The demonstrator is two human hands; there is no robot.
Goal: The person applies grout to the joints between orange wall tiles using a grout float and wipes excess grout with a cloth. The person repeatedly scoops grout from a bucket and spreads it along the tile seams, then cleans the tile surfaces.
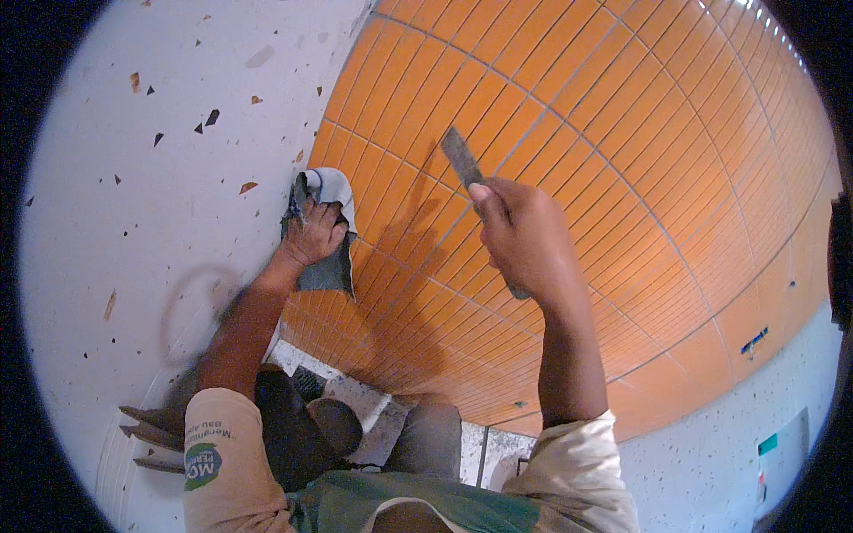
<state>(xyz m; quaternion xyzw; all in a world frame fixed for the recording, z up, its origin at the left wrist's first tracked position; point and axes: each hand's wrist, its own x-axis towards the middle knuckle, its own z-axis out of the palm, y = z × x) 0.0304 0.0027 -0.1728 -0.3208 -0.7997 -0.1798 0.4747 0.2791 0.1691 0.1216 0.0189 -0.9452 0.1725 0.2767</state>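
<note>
My left hand (313, 234) is closed on a grey-and-white cloth (336, 185), holding it at the edge of an orange tiled wall (613, 222), where this wall meets a pale speckled one. Part of the cloth hangs below my fingers. My right hand (530, 229) grips a flat, narrow grey tool (461, 157) that looks like a metal strip or scraper. Its straight blade points up and to the left in front of the tiles, and its other end shows below my fist. Whether the blade touches the wall, I cannot tell.
The pale speckled wall (178, 178) rises close on my left. Pronged wooden-looking pieces (155, 435) stick out beside my left sleeve. My legs and a speckled floor (378, 413) show below. A blue fitting (755, 342) sits in the tiles at far right.
</note>
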